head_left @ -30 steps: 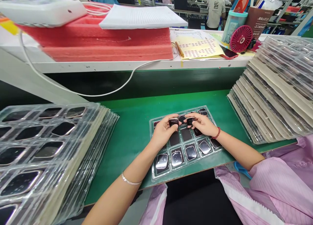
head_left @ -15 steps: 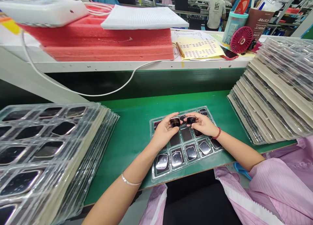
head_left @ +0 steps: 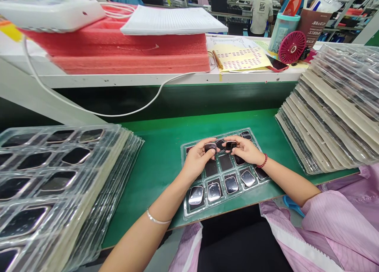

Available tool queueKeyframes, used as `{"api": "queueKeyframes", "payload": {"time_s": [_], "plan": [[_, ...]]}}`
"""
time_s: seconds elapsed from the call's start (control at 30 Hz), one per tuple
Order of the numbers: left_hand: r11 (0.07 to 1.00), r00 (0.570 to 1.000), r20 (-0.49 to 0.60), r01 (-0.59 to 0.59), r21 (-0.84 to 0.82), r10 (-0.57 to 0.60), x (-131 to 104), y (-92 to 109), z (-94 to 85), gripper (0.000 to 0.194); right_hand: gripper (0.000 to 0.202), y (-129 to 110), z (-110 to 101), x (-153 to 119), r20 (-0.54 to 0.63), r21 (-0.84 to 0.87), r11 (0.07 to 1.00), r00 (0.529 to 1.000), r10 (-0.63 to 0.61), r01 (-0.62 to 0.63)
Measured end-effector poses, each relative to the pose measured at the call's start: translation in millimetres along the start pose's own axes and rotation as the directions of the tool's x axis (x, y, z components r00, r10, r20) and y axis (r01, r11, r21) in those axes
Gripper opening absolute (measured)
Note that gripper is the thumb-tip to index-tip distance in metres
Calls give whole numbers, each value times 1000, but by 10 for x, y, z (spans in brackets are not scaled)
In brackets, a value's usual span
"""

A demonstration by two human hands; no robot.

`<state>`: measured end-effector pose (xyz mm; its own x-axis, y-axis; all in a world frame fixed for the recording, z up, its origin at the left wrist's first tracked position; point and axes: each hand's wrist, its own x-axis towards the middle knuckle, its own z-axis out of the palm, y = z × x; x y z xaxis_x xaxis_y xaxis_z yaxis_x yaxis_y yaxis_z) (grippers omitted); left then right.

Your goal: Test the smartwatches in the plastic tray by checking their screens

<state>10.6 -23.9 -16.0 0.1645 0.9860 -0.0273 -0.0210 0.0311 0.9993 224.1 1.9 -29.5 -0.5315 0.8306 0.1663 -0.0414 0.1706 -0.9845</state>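
Between the thumb and fingers of my left hand (head_left: 196, 158) is a dark, rounded-square smartwatch (head_left: 210, 147), my thumb lying over its face. My right hand (head_left: 248, 149) pinches a second smartwatch (head_left: 231, 145) close beside it. Both are held above a clear plastic tray (head_left: 189, 213) on the green table. In the tray's near row sit several watch pieces (head_left: 231, 184) with shiny dark faces. Two middle compartments show dark, flat bottoms (head_left: 226, 162). My hands hide part of the far row.
Stacked trays of watch pieces stand at left (head_left: 65, 193) and right (head_left: 328, 118). On the shelf are red foam (head_left: 133, 53), a notebook (head_left: 174, 21), a pink fan (head_left: 292, 47), a phone (head_left: 277, 63) and a cup (head_left: 284, 31). A white cable (head_left: 124, 115) hangs below. A person (head_left: 261, 13) stands behind.
My left thumb has moved up onto the face of its smartwatch, and that watch has shifted slightly left. My right hand has barely moved.
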Motion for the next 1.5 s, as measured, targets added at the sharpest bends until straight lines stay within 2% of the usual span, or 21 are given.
{"api": "queueKeyframes", "payload": {"time_s": [0.2,0.37,0.53,0.67,0.9,1.5], "plan": [[1000,1000,17,2,7,-2,-18,8,20,58,42,4,-32,-8,-11,-82,996,999,42,-43],[1000,1000,26,-5,8,4,-16,-5,19,56,50,15,-21,-10,-13,-105,994,1000,-19,17],[1000,1000,30,-6,6,6,0,-28,15,59,44,23,-35,3,-5,-45,998,999,37,-37],[1000,999,49,-21,1,21,9,-51,7,60,48,49,-59,18,-12,35,995,996,94,-93],[1000,996,81,-29,9,28,9,-49,-8,63,53,57,-58,18,-12,45,994,995,95,-95],[1000,999,48,-27,12,26,-11,-3,-10,49,40,97,-1,19,-38,-17,997,996,76,-77]]}}
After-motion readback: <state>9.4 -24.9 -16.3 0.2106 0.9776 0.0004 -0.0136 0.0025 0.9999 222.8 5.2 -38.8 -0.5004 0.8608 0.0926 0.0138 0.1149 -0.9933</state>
